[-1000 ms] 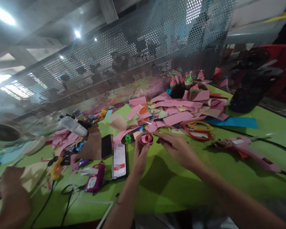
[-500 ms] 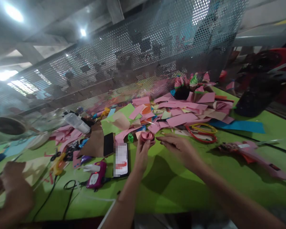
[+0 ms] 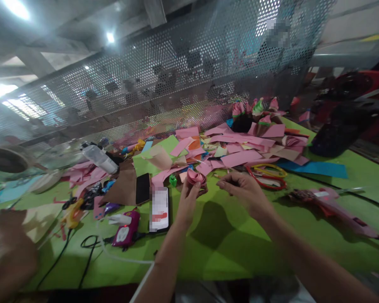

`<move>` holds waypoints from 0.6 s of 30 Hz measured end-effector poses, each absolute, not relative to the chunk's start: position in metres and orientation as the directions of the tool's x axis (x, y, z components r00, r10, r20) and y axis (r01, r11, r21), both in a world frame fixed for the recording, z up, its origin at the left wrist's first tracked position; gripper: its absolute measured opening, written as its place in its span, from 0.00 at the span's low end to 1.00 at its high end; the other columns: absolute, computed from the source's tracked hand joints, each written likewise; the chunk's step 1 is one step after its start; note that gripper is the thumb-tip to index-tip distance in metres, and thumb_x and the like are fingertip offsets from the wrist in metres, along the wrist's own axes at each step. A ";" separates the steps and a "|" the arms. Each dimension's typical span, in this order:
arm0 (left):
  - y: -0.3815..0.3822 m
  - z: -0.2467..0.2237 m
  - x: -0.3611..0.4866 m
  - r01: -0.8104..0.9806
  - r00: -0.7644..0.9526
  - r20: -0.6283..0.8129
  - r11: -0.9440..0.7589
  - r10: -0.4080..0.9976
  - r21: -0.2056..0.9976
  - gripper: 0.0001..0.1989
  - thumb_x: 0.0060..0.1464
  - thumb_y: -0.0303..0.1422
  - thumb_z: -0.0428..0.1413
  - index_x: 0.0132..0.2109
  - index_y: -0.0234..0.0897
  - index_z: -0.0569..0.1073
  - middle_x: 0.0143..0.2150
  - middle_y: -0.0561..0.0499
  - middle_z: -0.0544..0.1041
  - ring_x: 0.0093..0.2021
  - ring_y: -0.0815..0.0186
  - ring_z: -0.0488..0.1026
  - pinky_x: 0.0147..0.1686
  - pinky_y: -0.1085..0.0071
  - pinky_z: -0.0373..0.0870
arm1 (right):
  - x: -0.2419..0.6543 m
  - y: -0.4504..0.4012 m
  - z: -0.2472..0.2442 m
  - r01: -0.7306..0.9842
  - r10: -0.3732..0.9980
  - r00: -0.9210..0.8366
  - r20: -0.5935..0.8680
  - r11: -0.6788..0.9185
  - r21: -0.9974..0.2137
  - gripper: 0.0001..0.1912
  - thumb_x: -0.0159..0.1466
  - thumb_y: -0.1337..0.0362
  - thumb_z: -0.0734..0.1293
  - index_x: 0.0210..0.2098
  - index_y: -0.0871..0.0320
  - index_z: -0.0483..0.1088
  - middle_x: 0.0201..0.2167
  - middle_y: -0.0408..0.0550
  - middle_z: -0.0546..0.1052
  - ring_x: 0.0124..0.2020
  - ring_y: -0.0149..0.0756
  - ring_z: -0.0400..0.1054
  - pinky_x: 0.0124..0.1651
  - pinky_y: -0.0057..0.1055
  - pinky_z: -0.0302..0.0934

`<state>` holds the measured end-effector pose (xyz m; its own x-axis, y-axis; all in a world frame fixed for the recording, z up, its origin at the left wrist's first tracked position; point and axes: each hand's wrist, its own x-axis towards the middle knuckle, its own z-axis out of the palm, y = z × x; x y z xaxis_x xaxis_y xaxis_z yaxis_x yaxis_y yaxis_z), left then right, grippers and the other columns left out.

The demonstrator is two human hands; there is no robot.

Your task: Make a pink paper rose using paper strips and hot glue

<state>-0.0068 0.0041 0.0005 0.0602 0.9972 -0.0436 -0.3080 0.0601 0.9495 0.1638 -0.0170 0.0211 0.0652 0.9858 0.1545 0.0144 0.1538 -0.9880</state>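
Observation:
A rolled pink paper rose (image 3: pixel 196 176) is pinched in my left hand (image 3: pixel 189 195), its spiral layers facing up. Just to the right, apart from the flower, my right hand (image 3: pixel 241 189) hovers over the table with thumb and fingers drawn together. Anything between those fingertips is too small to make out. A small green folded paper piece (image 3: pixel 173 181) lies left of the rose. Behind both hands spreads a heap of pink paper strips (image 3: pixel 241 158).
Left of my arms are a lit phone (image 3: pixel 159 210), a dark phone (image 3: pixel 143 188) and a magenta power adapter (image 3: pixel 126 229) with cables. Scissors (image 3: pixel 268 176) and a pink glue gun (image 3: pixel 337 208) lie right. Another person's hand (image 3: pixel 11 231) is at far left. A perforated metal panel (image 3: pixel 164 92) stands behind.
My right hand has drawn slightly away from the rose, its fingers more curled. The rose tilts a little differently in my left hand. The view has shifted slightly.

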 end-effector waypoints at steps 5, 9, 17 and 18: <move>0.004 0.000 -0.007 -0.298 0.072 -0.050 0.069 0.996 0.952 0.25 0.49 0.39 0.65 0.55 0.43 0.73 0.48 0.49 0.78 0.41 0.64 0.77 0.45 0.64 0.75 | 0.162 -0.015 0.014 0.065 0.987 0.055 0.152 0.148 -0.987 0.16 0.58 0.53 0.67 0.36 0.58 0.79 0.26 0.45 0.76 0.22 0.29 0.61 0.23 0.27 0.56; 0.005 -0.004 -0.007 -0.256 0.080 -0.061 0.079 0.995 0.963 0.24 0.49 0.39 0.64 0.54 0.42 0.74 0.51 0.47 0.78 0.45 0.62 0.76 0.49 0.62 0.74 | 0.162 -0.015 0.010 0.148 0.971 0.056 0.232 0.222 -0.964 0.17 0.60 0.56 0.68 0.44 0.57 0.79 0.31 0.47 0.80 0.25 0.32 0.67 0.27 0.29 0.61; 0.007 -0.006 -0.004 -0.103 0.132 -0.008 0.022 0.991 0.994 0.21 0.53 0.41 0.61 0.53 0.40 0.75 0.54 0.45 0.77 0.53 0.57 0.74 0.55 0.60 0.70 | 0.162 -0.018 0.005 0.330 0.891 -0.005 0.455 0.431 -0.840 0.11 0.65 0.63 0.65 0.43 0.53 0.78 0.41 0.49 0.82 0.42 0.41 0.75 0.44 0.35 0.68; 0.007 -0.005 -0.004 -0.081 0.139 0.002 0.009 0.990 0.997 0.21 0.54 0.41 0.61 0.53 0.40 0.75 0.54 0.45 0.77 0.53 0.57 0.74 0.56 0.59 0.69 | 0.162 -0.019 0.005 0.363 0.882 -0.025 0.471 0.447 -0.818 0.12 0.65 0.64 0.64 0.44 0.52 0.78 0.41 0.48 0.82 0.42 0.41 0.75 0.44 0.35 0.68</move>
